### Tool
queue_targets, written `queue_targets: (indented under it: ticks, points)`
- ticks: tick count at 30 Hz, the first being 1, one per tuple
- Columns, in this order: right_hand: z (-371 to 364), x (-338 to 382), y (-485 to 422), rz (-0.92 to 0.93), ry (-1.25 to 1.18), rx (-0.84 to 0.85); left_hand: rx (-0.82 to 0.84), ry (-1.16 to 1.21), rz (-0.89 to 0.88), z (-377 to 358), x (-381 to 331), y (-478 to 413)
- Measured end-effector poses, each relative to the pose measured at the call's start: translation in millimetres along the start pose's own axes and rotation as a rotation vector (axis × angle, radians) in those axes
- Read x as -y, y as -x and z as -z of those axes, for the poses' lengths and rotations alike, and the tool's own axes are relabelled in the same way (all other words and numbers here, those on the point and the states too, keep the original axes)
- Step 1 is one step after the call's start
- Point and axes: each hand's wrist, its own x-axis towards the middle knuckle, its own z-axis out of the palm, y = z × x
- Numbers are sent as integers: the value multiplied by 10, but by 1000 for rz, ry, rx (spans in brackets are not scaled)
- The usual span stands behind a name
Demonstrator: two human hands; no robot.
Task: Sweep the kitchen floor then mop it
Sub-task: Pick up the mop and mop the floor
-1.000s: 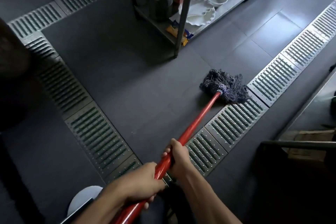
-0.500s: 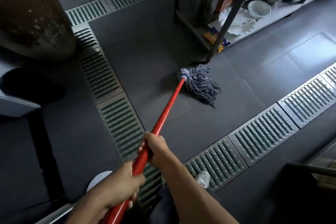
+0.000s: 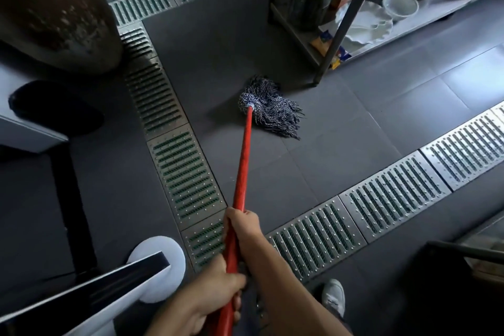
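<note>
A mop with a red handle (image 3: 244, 161) and a dark blue-and-white string head (image 3: 272, 109) lies on the dark grey tiled floor (image 3: 381, 106). The head rests in front of a metal shelf leg (image 3: 324, 68), its strands trailing to the right. My right hand (image 3: 242, 224) grips the handle higher up the shaft. My left hand (image 3: 215, 294) grips it nearer my body at the bottom of the view. Both forearms reach in from below.
Metal drain grates (image 3: 174, 161) run along the left, back and right (image 3: 381, 199). A steel shelf holds white bowls and plates (image 3: 365, 22). A large dark drum (image 3: 51, 8) stands at left. A white round base (image 3: 161, 267) and my white shoe (image 3: 334, 297) are near.
The mop head has swept left across the floor, from beside the right grate to in front of the shelf leg. Both hands kept their grip on the handle.
</note>
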Motion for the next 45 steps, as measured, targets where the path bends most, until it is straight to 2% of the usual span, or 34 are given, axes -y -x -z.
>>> queue_targets:
  ticks: [7,13,17,21,25,35,39,45]
  points:
    - [1063,-427,300,30,-72,-8,116,-44,-31,-964,267,90]
    - [2436,-495,600,61,-77,-54,161,34,-41,-2319,299,82]
    - [3388,-639,618,75,11,-121,210,18,-55,-3135,372,-126]
    - [3859,-927,679,67,36,-237,263,16,16,-3553,624,-259]
    - [3943,-1074,856,13,8,-235,299,31,31,-3650,835,-212]
    - [3261,-1784,1029,-44,93,-141,131,21,-37,-3041,1663,333]
    - [2848,-2045,1118,-57,115,-1,62,47,-59,-2773,2067,497]
    - [2392,-2118,1194,-79,265,152,-147,108,-132,-2684,2288,671]
